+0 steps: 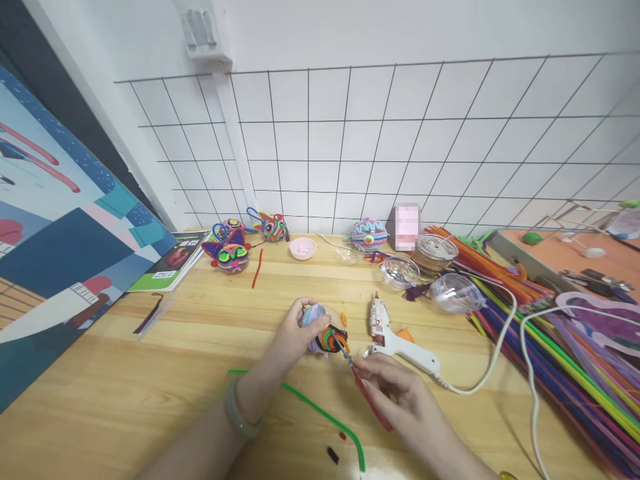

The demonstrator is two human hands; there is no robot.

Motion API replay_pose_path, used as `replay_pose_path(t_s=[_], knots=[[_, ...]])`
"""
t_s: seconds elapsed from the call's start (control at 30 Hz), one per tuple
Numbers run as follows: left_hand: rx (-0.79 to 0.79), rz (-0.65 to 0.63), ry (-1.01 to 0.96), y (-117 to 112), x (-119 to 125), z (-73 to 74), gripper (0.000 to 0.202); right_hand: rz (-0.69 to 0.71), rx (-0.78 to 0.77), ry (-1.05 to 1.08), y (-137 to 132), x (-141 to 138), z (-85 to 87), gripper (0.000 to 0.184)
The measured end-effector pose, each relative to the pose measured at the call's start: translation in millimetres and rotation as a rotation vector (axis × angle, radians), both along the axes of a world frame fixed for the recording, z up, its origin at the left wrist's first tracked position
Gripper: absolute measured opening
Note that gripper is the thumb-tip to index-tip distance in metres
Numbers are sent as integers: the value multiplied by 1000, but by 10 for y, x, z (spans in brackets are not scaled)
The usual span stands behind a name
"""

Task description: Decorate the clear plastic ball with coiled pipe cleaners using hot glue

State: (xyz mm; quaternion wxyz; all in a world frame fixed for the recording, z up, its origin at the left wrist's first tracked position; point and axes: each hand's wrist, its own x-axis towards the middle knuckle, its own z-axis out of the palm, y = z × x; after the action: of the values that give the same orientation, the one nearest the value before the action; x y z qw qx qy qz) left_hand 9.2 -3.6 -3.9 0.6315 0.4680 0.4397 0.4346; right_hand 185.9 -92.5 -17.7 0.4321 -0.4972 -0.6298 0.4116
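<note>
My left hand (pixel 295 333) is closed around a small ball (pixel 315 316) covered in pale blue and lilac pipe cleaners. On its near right side the ball bears a coiled patch in black, orange and green. My right hand (pixel 395 387) grips red-handled pliers (pixel 370 400), whose metal tips touch the orange and black coil. Just right of the ball lies a white hot glue gun (pixel 383 327), nozzle pointing away from me. Below the hands a bent green pipe cleaner (pixel 320 410) rests on the table, with a small black scrap (pixel 333 455) near its end.
Finished striped fish-like balls (pixel 233 259) stand at the back left, another (pixel 369 235) at the back centre. A pink bowl (pixel 303 249) and clear plastic half-shells (pixel 400 272) sit between and right of them. Bundled pipe cleaners (pixel 540 360) and the white cord (pixel 507 333) occupy the right.
</note>
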Motion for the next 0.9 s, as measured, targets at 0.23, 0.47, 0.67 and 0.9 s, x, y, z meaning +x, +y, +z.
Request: replay_pose_path(t_s=[0.23, 0.47, 0.67, 0.9], knots=[[-48, -34, 47, -3, -1, 8, 48, -19, -17, 10, 8, -3, 29, 28], [-84, -39, 71, -6, -6, 33, 49, -12, -113, 42, 24, -3, 57, 36], [-97, -50, 54, -12, -3, 84, 52, -25, -111, 46, 20, -9, 82, 36], [-101, -100, 46, 7, -43, 69, 57, -64, -136, 112, 44, -4, 139, 40]])
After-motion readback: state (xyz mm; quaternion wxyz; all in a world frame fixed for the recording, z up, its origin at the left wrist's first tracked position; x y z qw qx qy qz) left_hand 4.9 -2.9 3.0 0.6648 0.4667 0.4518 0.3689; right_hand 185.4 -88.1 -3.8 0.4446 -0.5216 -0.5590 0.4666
